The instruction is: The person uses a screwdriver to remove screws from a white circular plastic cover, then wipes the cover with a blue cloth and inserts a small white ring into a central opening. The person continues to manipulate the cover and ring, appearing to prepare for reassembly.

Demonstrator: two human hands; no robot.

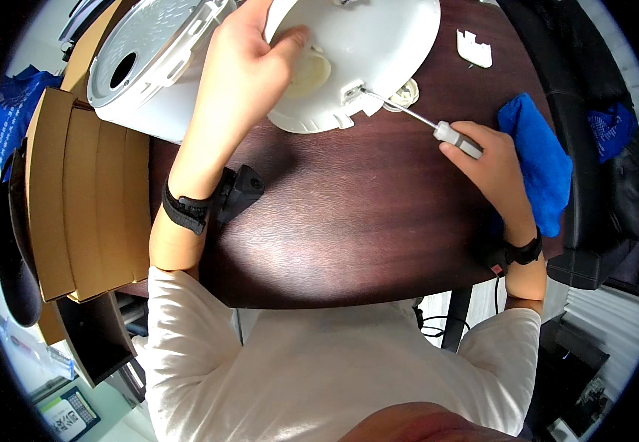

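Note:
My left hand [257, 55] grips a round white plastic cover [378, 44] by its left side, thumb on the inner face, holding it tilted above the table. In my right hand [489, 151] is a screwdriver [448, 135] with a grey and white handle. Its metal shaft points up and left, and the tip meets a small screw mount [352, 91] near the cover's lower edge. Whether a screw sits there is too small to tell. Left of the cover stands a white cylindrical appliance housing [131, 110] with a perforated end and a dark round hole.
A dark brown table [319, 214] lies beneath. A coiled white cord [406, 96] rests behind the cover's edge. A small white plastic piece [474, 50] lies at the far right, and a blue cloth [536, 162] beside my right wrist. A cardboard box [87, 199] stands at the left.

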